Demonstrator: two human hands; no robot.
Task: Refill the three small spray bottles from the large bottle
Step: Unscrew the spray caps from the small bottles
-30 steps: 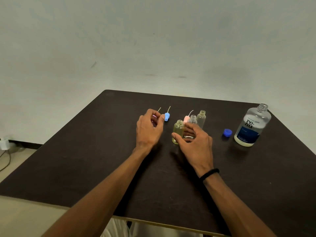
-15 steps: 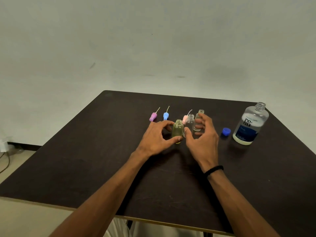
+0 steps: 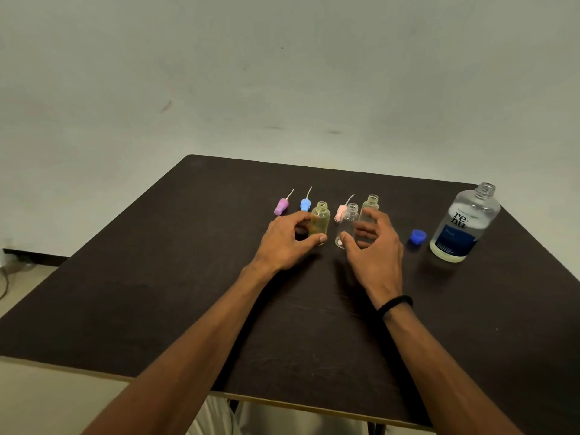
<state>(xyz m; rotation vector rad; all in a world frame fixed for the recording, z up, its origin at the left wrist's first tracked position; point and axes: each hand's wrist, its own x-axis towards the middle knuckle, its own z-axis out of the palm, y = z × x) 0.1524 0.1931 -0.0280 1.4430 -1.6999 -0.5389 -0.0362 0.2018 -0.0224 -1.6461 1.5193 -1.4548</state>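
**Holding the small bottles, caps off**

Gripping the yellowish small bottle (image 3: 320, 221) is my left hand (image 3: 287, 243), thumb low on its near side and fingers curled round the left of it; the bottle stands upright on the dark table (image 3: 157, 293) with its neck open.

My right hand (image 3: 375, 252) is cupped around the two clear small bottles. The nearer clear bottle (image 3: 347, 222) sits between my thumb and curled fingers, and my thumb tip touches its base. The farther clear bottle (image 3: 370, 206) rises just behind my fingers; I cannot tell whether my fingers actually press on it. Both stand upright and uncapped. A black band (image 3: 395, 304) circles my right wrist.

Beyond my left hand lie two spray tops with thin tubes: a purple one (image 3: 281, 206) and, just right of it, a blue one (image 3: 305, 204). A pink spray top (image 3: 340, 212) lies between my two hands, just behind the nearer clear bottle.

Well to the right of my right hand stands the large bottle (image 3: 464, 224), open at the neck, with a little liquid at the bottom. Its blue cap (image 3: 418, 237) rests on the table between that bottle and my right hand.
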